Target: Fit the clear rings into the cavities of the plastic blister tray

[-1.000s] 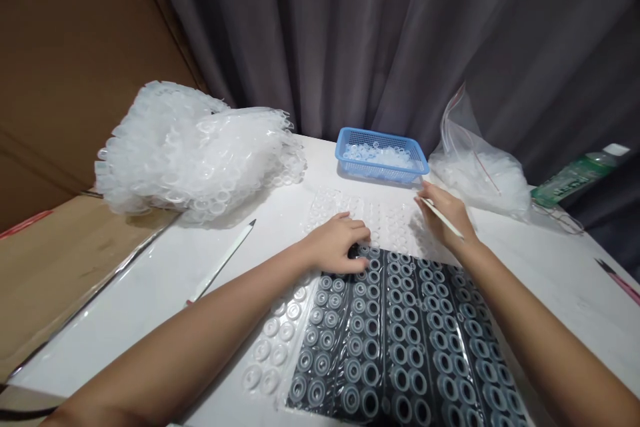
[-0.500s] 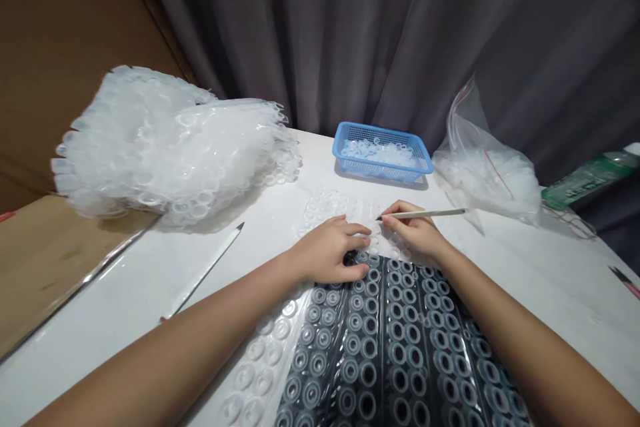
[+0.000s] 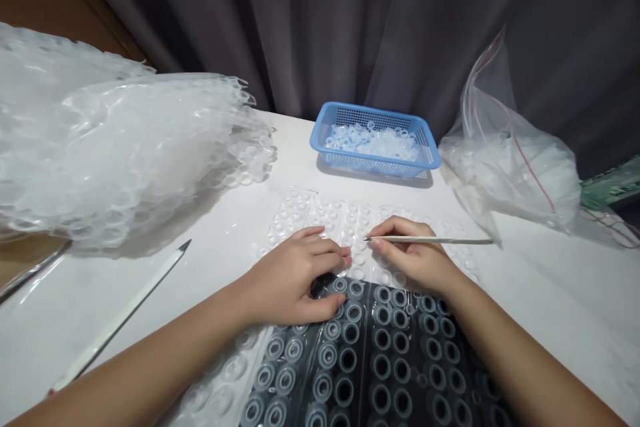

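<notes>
My left hand (image 3: 305, 273) lies with fingers spread on a clear plastic sheet of raised rings (image 3: 353, 217), its thumb over the part with black beneath. In my right hand (image 3: 417, 253) a thin pale pencil-like stick (image 3: 440, 239) is pinched between thumb and fingers. The stick lies nearly level, its dark pointed tip at the rings just right of my left fingertips. Rows of translucent rings (image 3: 382, 340) stand over the black backing (image 3: 365, 373) towards me. Whether the tip touches a ring I cannot tell.
A blue basket (image 3: 375, 165) of small translucent rings stands at the back. Left is a big heap of clear ring sheets (image 3: 125, 140); a second dark-tipped stick (image 3: 130, 310) lies before it. At right are a zip bag (image 3: 525, 167) and a green bottle (image 3: 610, 183).
The view has moved closer and lower over the table, so the things look larger. Both hands stay at the ring sheet; the stick now lies flatter, its rear end lower.
</notes>
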`<state>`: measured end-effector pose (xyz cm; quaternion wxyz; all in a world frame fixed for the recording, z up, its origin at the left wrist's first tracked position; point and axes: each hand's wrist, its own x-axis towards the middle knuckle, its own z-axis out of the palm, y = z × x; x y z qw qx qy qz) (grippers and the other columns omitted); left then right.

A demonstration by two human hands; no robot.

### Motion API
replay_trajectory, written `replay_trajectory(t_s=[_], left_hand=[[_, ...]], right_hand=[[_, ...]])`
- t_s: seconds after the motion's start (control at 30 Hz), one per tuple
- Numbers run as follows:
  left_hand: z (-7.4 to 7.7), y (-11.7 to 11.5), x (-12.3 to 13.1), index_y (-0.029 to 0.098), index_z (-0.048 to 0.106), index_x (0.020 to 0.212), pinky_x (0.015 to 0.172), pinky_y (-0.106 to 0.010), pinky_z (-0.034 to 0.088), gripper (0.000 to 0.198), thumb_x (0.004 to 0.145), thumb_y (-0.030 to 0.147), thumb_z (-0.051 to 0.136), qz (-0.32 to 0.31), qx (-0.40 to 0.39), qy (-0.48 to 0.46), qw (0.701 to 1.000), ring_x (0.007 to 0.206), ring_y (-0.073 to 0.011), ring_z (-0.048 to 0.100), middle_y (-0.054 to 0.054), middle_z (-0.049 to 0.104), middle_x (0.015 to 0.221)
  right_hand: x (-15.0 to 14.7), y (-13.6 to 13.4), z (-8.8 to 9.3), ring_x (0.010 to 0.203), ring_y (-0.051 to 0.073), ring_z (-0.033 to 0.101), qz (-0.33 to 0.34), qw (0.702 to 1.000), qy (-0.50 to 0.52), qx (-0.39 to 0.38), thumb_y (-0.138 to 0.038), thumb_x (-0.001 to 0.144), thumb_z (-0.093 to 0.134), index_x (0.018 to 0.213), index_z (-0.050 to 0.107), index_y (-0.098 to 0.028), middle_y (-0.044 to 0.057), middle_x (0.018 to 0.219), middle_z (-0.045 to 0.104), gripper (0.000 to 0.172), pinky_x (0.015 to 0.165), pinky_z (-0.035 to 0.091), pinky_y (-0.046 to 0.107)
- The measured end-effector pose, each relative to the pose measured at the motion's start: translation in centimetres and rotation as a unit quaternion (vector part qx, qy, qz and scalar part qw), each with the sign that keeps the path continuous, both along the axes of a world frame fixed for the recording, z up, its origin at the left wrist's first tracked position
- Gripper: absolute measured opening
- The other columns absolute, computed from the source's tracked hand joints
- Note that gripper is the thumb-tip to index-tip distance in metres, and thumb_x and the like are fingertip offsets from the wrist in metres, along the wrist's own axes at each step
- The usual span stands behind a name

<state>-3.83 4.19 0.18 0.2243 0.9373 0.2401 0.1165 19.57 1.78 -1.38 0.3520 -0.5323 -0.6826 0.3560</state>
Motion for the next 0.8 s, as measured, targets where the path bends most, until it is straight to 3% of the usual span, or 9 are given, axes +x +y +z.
replay_trajectory(t_s=[0.37, 0.53, 0.8], left_hand=[[-0.23, -0.20, -0.13, 0.029, 0.048, 0.130, 0.106, -0.047, 0.030, 0.053, 0.081, 0.045, 0.057, -0.026, 0.030, 0.025, 0.999, 0.102, -0.0225, 0.058, -0.005, 0.060, 0.116], [-0.28, -0.30, -0.17, 0.030, 0.050, 0.129, 0.102, -0.045, 0.034, 0.051, 0.081, 0.047, 0.057, -0.027, 0.045, 0.020, 0.998, 0.102, -0.0230, 0.057, -0.005, 0.059, 0.115], [-0.28, -0.44, -0.14, 0.030, 0.049, 0.129, 0.107, -0.049, 0.029, 0.051, 0.082, 0.047, 0.055, -0.026, 0.054, 0.022, 0.998, 0.106, -0.0241, 0.057, -0.007, 0.056, 0.122]], right_hand=[[-0.06, -0.29, 0.09, 0.073, 0.016, 0.065, -0.004, 1.000, -0.019, 0.000, -0.025, 0.080, 0.061, 0.084, 0.067, -0.021, 0.003, 0.082, 0.071, 0.008, 0.064, 0.051, 0.027], [-0.19, -0.44, 0.21, 0.076, 0.017, 0.066, 0.013, 1.000, -0.023, -0.003, -0.026, 0.081, 0.061, 0.086, 0.068, -0.021, 0.003, 0.084, 0.072, 0.009, 0.065, 0.051, 0.028], [-0.30, -0.52, 0.24, 0.076, 0.017, 0.065, 0.022, 0.999, -0.034, -0.001, -0.026, 0.082, 0.060, 0.085, 0.068, -0.022, 0.002, 0.084, 0.072, 0.009, 0.065, 0.050, 0.028]])
